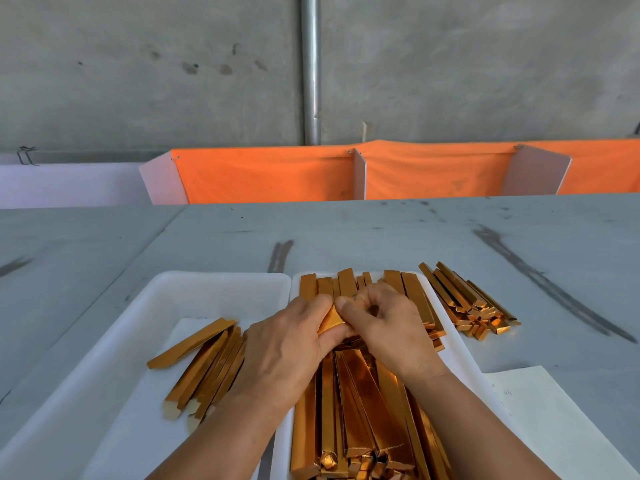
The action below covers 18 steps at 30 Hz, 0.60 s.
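Observation:
Both hands meet over the right white tray point(465, 355), which is heaped with long gold foil-covered paper sleeves point(349, 410). My left hand point(287, 344) and my right hand point(384, 323) together pinch one gold sleeve point(330, 322) at its end, fingers curled around it. The rest of that sleeve is hidden under the hands. The left white tray point(145, 306) holds a small bundle of gold sleeves point(204, 362) lying on white paper.
A third pile of gold sleeves point(464, 303) lies on the grey table point(381, 233) right of the trays. A white sheet of paper point(540, 410) lies at the right front. Orange cloth on white panels point(277, 174) borders the table's far edge, before a concrete wall.

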Each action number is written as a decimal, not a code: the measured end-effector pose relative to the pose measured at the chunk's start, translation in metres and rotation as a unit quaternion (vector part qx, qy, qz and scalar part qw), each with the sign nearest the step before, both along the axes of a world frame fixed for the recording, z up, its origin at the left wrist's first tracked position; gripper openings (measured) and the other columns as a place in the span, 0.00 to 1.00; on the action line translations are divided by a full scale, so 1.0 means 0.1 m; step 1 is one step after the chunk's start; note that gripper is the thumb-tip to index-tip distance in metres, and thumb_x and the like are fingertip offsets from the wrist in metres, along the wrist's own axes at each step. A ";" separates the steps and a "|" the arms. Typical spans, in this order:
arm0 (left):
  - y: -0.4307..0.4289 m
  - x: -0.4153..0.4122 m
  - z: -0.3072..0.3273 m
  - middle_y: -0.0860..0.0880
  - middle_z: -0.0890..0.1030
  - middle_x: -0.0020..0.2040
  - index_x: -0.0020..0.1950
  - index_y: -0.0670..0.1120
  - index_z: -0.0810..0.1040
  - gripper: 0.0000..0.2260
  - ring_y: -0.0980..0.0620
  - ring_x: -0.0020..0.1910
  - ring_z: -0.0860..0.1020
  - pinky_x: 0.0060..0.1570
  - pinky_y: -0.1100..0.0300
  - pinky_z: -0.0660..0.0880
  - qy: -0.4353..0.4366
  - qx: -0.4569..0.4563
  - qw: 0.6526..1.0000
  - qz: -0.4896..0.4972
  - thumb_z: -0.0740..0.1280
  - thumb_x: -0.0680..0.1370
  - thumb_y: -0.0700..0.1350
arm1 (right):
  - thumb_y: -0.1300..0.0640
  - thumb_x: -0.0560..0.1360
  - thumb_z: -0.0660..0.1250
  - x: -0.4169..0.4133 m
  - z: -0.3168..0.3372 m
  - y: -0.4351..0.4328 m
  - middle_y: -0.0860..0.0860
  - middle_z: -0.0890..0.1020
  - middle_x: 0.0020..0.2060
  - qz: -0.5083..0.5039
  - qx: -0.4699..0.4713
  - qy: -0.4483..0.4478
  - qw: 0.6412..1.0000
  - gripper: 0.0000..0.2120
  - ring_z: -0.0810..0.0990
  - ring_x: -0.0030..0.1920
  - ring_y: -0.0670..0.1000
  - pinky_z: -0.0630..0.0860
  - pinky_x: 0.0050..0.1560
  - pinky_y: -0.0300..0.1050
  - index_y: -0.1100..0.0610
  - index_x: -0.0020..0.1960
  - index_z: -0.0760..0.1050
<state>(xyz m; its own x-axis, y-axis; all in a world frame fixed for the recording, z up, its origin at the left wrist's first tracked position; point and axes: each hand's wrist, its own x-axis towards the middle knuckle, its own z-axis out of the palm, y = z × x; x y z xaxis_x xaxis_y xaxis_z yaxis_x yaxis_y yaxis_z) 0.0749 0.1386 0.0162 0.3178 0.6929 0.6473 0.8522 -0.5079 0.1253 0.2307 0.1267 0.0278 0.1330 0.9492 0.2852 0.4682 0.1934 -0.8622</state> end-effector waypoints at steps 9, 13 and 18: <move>0.03 -0.03 -0.01 0.58 0.64 0.32 0.49 0.54 0.68 0.22 0.57 0.30 0.70 0.27 0.66 0.65 -0.023 -0.054 0.998 -0.019 0.50 0.74 0.72 | 0.62 0.80 0.65 0.04 0.04 0.01 0.45 0.80 0.35 0.023 0.007 0.128 0.991 0.11 0.79 0.29 0.43 0.72 0.28 0.36 0.45 0.48 0.78; 0.02 -0.04 -0.01 0.58 0.64 0.34 0.52 0.55 0.69 0.25 0.57 0.33 0.70 0.30 0.66 0.64 -0.021 -0.074 0.997 -0.014 0.48 0.73 0.73 | 0.60 0.77 0.70 0.05 0.05 0.01 0.47 0.81 0.35 0.012 0.005 0.130 0.991 0.09 0.76 0.27 0.41 0.71 0.26 0.35 0.45 0.44 0.80; 0.02 -0.03 -0.01 0.59 0.66 0.37 0.53 0.55 0.69 0.26 0.58 0.34 0.70 0.30 0.65 0.63 -0.026 -0.079 0.996 -0.016 0.47 0.72 0.73 | 0.57 0.76 0.72 0.05 0.04 0.01 0.49 0.81 0.42 -0.013 0.020 0.101 0.995 0.07 0.76 0.33 0.46 0.73 0.34 0.40 0.47 0.42 0.81</move>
